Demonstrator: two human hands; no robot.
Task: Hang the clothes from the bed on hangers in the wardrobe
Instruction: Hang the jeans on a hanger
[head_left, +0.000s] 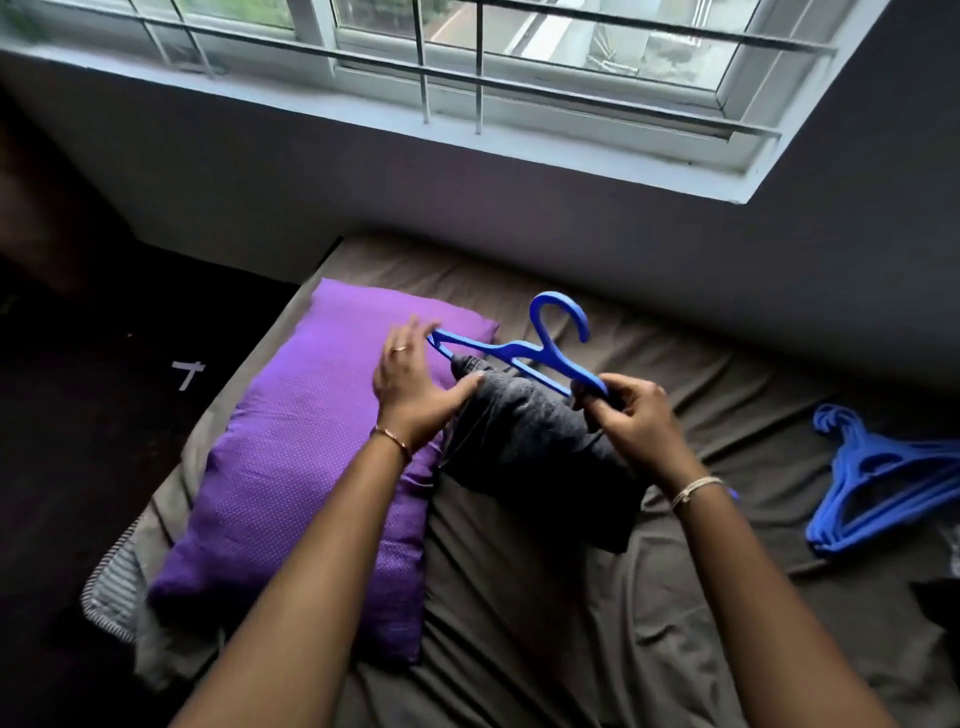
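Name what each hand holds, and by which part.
Right hand pinches the blue hanger at one arm's tip. Left hand grips nothing; its thumb touches the dark garment.

Setting: bedroom in a home. Evidence: a bed (519, 613) under a creased brown sheet, with a striped mattress edge (111, 592) showing at its near left corner and a purple dotted pillow (311, 441) lying on it; a barred window (519, 67) in the grey wall (519, 202) behind the bed; dark floor (78, 405) to the left. A stack of blue plastic hangers (883, 483) lies on the sheet at right, and a dark garment (530, 447) hangs from one blue hanger (524, 353).
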